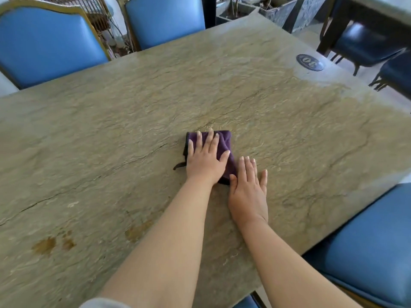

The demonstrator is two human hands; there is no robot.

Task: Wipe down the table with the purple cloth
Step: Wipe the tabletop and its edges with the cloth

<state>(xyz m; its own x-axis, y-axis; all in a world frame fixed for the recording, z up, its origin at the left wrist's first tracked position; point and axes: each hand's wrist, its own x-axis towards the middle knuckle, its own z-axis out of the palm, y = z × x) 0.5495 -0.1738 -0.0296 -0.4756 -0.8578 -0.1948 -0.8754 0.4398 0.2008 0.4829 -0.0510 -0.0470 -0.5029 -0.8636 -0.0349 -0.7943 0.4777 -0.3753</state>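
A folded purple cloth (pixel 223 143) lies near the middle of the stone-patterned table (pixel 111 134). My left hand (pixel 205 157) presses flat on the cloth with its fingers straight and spread. Just to the right, my right hand (pixel 248 190) lies flat on the bare tabletop, fingers straight, its thumb side touching the cloth's near edge. Most of the cloth is hidden under my left hand.
Brown stains (pixel 52 244) mark the table's near left part. A dark oval number plate (pixel 309 62) sits at the far right corner. Blue chairs stand at the far left (pixel 44 43), far middle (pixel 164 18) and near right (pixel 373 247). Planters stand beyond the table.
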